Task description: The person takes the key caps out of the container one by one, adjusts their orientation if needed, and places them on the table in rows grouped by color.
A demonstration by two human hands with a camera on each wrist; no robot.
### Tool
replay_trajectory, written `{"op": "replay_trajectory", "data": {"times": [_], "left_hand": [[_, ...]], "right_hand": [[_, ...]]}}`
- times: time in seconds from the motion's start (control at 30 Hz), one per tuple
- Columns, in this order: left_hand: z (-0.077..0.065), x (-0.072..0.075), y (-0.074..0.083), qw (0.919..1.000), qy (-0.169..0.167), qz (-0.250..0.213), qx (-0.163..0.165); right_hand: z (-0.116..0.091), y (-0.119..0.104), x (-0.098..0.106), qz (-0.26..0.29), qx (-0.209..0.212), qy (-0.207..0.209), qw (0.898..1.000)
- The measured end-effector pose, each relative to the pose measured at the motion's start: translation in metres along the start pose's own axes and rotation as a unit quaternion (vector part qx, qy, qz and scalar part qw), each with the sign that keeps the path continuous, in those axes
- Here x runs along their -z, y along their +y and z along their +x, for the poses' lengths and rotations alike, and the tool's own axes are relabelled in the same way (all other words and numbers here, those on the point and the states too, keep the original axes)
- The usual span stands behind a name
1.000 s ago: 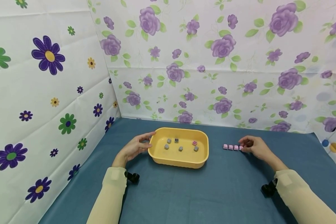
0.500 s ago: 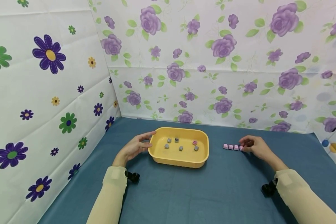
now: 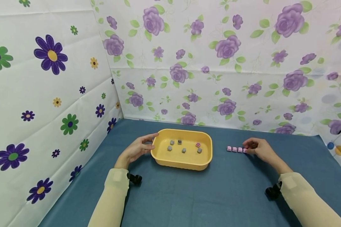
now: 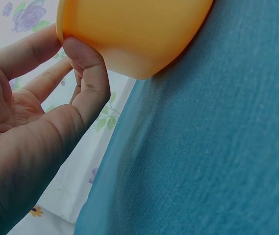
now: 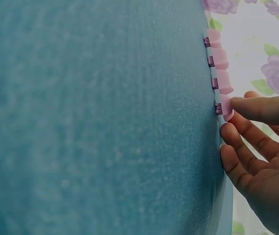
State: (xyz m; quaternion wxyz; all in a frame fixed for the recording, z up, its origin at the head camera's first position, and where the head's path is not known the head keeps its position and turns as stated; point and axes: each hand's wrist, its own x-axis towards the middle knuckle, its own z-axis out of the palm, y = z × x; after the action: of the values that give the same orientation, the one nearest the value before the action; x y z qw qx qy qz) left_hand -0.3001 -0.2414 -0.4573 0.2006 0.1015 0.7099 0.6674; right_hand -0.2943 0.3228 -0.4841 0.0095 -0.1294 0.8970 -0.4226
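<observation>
In the head view, a short straight row of several pink keycaps [image 3: 234, 149] lies on the blue cloth, right of the yellow bin [image 3: 164, 161]. My right hand [image 3: 260, 149] pinches the keycap at the row's right end, which it partly covers. From the right wrist, the thumb rests against that end keycap [image 5: 226, 105], and purple parts show under the pink tops. At the bin's left end, my left hand [image 3: 134, 151] holds the rim between thumb and index finger; the left wrist view shows the thumb [image 4: 88, 54] at the rim.
Inside the bin lie several small grey pieces [image 3: 183, 150], one dark square piece [image 3: 179, 142] and one pink piece [image 3: 198, 145]. A blue cloth [image 3: 187, 198] covers the table. Flowered sheets [image 3: 170, 104] stand along the back and left. Each wrist carries a black camera [image 3: 134, 179].
</observation>
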Motion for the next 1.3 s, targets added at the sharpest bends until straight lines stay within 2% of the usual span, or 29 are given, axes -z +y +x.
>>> {"op": "replay_trajectory", "data": {"times": [0.2, 0.6, 0.9, 1.3], "left_hand": [[0.0, 0.0, -0.001, 1.0, 0.001, -0.003, 0.003], [0.001, -0.001, 0.0, 1.0, -0.003, -0.002, 0.001], [0.002, -0.001, 0.0, 1.0, -0.006, -0.002, 0.0], [0.0, 0.0, -0.001, 1.0, -0.002, 0.002, -0.003]], "right_hand": [[-0.003, -0.005, 0.002, 0.005, -0.01, -0.001, 1.0], [0.001, -0.029, 0.003, 0.003, -0.022, 0.027, 0.999], [0.006, -0.048, -0.007, 0.052, 0.002, 0.024, 0.998], [0.024, -0.073, -0.024, 0.074, 0.01, 0.027, 0.997]]}}
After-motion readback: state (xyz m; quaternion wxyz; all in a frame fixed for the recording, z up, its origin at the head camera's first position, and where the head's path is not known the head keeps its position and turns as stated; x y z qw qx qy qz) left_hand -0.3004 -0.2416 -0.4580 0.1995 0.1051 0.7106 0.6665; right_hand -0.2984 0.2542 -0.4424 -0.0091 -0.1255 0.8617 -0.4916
